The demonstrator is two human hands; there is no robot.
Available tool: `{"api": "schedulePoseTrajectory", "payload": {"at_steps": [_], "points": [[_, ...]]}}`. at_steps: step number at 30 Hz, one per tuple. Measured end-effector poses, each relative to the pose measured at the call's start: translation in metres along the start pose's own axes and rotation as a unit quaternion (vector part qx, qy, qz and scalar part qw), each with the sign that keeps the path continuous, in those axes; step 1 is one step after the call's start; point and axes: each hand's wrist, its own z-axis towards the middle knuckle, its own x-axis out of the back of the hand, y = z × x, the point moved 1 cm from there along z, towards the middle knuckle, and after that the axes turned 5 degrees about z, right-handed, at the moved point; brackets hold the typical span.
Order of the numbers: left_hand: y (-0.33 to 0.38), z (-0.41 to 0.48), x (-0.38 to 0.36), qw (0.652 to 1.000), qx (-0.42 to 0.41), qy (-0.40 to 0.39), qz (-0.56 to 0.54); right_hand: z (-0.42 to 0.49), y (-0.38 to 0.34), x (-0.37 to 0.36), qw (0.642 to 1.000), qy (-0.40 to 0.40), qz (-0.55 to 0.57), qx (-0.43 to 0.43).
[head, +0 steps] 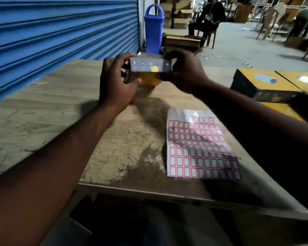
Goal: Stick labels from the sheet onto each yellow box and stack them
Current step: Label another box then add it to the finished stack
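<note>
A yellow box (150, 71) with a dark grey side facing me is held above the far part of the wooden table (43, 110). My left hand (116, 82) grips its left end and my right hand (184, 71) grips its right end. The label sheet (201, 145), white with rows of red-bordered labels, lies flat on the table near my right forearm. More yellow boxes (267, 82) sit at the right edge of the table, some with a white label on top.
A blue roller shutter (60, 32) runs along the left. A blue bin (154, 27) stands beyond the table's far edge, next to cardboard boxes (182, 41). A seated person (208, 16) and chairs are farther back on the floor.
</note>
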Motion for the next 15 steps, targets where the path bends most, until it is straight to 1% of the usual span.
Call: {"api": "schedulePoseTrajectory", "payload": {"at_steps": [3,6,9,12,13,15], "points": [[0.02,0.003,-0.012,0.999,-0.036,-0.006,-0.002,-0.009,0.009,0.04,0.997,-0.019,0.07,-0.015],[0.036,0.009,-0.028,0.995,-0.041,-0.069,-0.065,-0.019,0.018,0.066,0.979,-0.057,0.189,-0.044],[0.044,0.01,-0.044,0.987,-0.008,-0.105,-0.117,-0.027,0.023,0.076,0.961,-0.051,0.262,-0.069],[0.046,0.008,-0.056,0.983,0.044,-0.109,-0.141,-0.029,0.036,0.075,0.946,-0.003,0.309,-0.095],[0.044,0.007,-0.059,0.981,0.062,-0.104,-0.149,-0.029,0.041,0.073,0.942,0.005,0.319,-0.108],[0.039,0.004,-0.063,0.974,0.106,-0.109,-0.171,-0.029,0.049,0.066,0.942,-0.013,0.308,-0.134]]}}
